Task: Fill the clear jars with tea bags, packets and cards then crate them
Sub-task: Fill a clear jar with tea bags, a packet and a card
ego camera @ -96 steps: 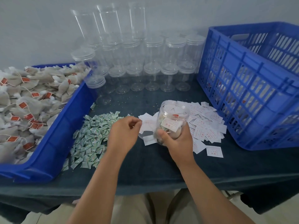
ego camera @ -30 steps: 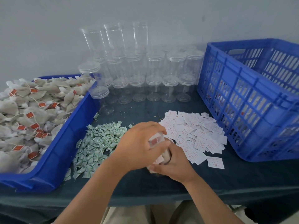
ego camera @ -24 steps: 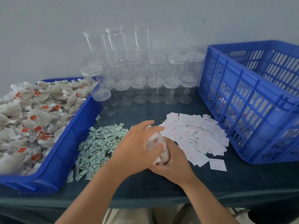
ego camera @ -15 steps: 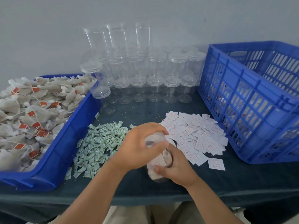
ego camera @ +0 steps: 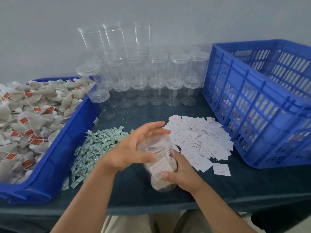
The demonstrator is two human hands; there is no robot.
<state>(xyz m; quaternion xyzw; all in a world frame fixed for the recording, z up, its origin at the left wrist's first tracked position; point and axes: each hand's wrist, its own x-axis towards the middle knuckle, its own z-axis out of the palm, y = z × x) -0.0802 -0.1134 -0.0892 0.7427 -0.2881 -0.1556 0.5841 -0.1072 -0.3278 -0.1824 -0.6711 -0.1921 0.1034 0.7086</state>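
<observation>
Blue plastic frames the packing bench: a shallow tray (ego camera: 55,158) heaped with tea bags (ego camera: 30,118) sits out beyond the left hand's outer side, and a drift of small green packets (ego camera: 99,145) lies just beside that wrist. The left hand (ego camera: 133,148) arches over the clear lid (ego camera: 154,146) of a filled jar (ego camera: 161,167), thumb against the near rim and fingers reaching across the far edge, bracketing the lid between them. The jar stands tilted on the dark cloth (ego camera: 252,182) between the two hands, with a white card and pale tea bags showing through its wall. The right hand (ego camera: 185,177) wraps the jar's lower body, thumb across the front. White cards (ego camera: 200,142) are scattered just past the right hand's knuckles; the tall blue crate (ego camera: 255,115) stands farther out on that side. Capped empty jars (ego camera: 156,91) are ranked well beyond both hands.

Filling appears finished and capping is the step in hand. Whether the lid is fully tightened cannot be told. The next move likely calls for a final twist against the right hand's hold, then a lift over the crate's high wall.
</observation>
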